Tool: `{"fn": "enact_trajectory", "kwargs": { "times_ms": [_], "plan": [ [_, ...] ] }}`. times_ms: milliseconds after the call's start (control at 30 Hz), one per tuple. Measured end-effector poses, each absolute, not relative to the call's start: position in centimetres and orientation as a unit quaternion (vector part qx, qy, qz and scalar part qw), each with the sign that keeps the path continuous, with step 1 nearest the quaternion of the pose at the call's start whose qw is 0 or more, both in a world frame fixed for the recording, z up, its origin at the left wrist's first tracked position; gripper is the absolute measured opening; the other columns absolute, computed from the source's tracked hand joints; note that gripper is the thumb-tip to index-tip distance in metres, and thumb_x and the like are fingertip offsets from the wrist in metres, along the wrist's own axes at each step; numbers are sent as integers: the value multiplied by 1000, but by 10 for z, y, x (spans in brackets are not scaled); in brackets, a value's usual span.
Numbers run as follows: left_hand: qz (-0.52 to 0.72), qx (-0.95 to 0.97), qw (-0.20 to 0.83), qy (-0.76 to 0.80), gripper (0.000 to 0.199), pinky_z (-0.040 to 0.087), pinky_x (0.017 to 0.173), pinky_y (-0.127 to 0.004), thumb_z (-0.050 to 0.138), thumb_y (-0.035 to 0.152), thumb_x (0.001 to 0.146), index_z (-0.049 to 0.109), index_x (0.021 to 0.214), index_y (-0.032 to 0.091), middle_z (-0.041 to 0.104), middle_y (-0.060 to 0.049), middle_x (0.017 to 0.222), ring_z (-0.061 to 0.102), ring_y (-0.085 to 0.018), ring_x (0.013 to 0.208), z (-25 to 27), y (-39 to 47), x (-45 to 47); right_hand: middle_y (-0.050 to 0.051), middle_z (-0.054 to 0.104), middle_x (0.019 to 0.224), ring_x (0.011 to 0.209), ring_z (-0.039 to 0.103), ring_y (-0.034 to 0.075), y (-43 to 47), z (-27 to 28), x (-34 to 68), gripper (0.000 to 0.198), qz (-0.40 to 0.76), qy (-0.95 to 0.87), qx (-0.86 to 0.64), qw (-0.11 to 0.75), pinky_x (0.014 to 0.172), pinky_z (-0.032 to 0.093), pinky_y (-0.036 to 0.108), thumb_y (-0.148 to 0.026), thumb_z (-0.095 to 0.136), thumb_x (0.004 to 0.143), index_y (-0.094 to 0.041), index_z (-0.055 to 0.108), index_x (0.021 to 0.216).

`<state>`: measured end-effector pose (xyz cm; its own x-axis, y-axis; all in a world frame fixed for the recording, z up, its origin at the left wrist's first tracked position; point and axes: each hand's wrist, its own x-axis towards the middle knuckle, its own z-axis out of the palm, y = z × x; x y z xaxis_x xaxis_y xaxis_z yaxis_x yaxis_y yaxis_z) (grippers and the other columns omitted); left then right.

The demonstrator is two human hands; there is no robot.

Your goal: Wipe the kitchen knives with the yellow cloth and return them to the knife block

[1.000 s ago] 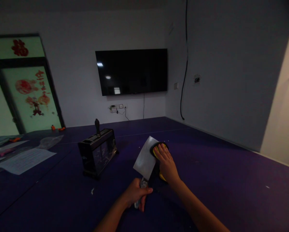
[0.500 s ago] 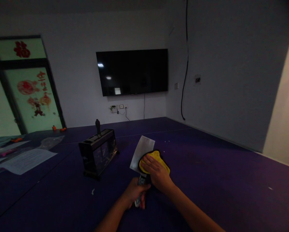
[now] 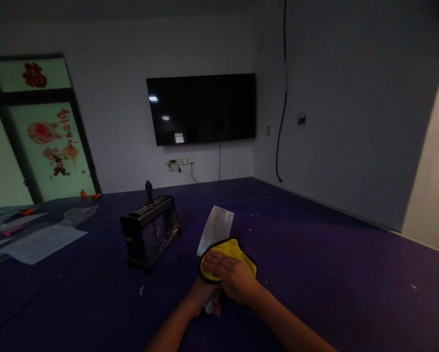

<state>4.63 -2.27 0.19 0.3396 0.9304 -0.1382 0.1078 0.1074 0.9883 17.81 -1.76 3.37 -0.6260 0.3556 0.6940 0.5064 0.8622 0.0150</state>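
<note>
My left hand (image 3: 201,296) is closed around the handle of a cleaver (image 3: 216,227), whose broad silvery blade points away from me and tilts up above the table. Over the base of the blade and the handle lies a yellow cloth (image 3: 234,249) with a black edge. My right hand (image 3: 229,274) presses this cloth down with its fingers held together, partly covering the left hand. Most of the handle is hidden; its pale end shows below the left hand. To the left stands a black knife block (image 3: 142,239) with clear sides, and one dark handle sticks up from its top.
The purple tabletop (image 3: 315,274) carries small white scraps. Printed paper (image 3: 45,244), a clear plastic bag (image 3: 79,215) and small orange items (image 3: 27,211) lie at the left. A television (image 3: 205,110) hangs on the far wall, and a black cable (image 3: 283,98) dangles at the right.
My right hand and the yellow cloth have slid down the blade towards me, onto the handle area and my left hand. More of the blade shows; the left hand has stayed in place.
</note>
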Motion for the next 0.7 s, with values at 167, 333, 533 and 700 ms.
{"fn": "enact_trajectory", "kwargs": {
  "times_ms": [167, 333, 533, 700],
  "plan": [
    [346, 578, 584, 452, 44, 31, 33, -22, 59, 56, 55, 43, 39, 18, 43, 1, 29, 45, -13, 28, 4, -26, 46, 7, 58, 123, 118, 49, 22, -11, 33, 181, 38, -157, -887, -224, 372, 101, 39, 30, -7, 44, 81, -13, 61, 114],
    [322, 598, 589, 438, 36, 34, 31, -23, 62, 50, 58, 51, 50, 16, 46, 2, 32, 45, -14, 27, 5, -24, 48, 10, 55, 126, 125, 41, 22, 0, 30, 190, 44, -195, -870, -240, 384, 99, 44, 37, -2, 38, 79, -11, 59, 116],
    [285, 630, 595, 410, 32, 32, 28, -20, 60, 43, 62, 48, 49, 17, 47, 2, 32, 46, -13, 26, 7, -23, 46, 12, 50, 131, 132, 28, 21, 10, 35, 204, 55, -219, -827, -310, 415, 103, 38, 44, 6, 30, 73, -9, 54, 120],
    [279, 631, 597, 410, 25, 33, 28, -20, 59, 39, 64, 50, 58, 16, 47, 4, 33, 47, -14, 27, 7, -23, 44, 12, 40, 139, 135, 21, 22, 11, 40, 213, 62, -205, -813, -347, 421, 107, 29, 49, 2, 34, 68, -9, 47, 128]
  ]
}}
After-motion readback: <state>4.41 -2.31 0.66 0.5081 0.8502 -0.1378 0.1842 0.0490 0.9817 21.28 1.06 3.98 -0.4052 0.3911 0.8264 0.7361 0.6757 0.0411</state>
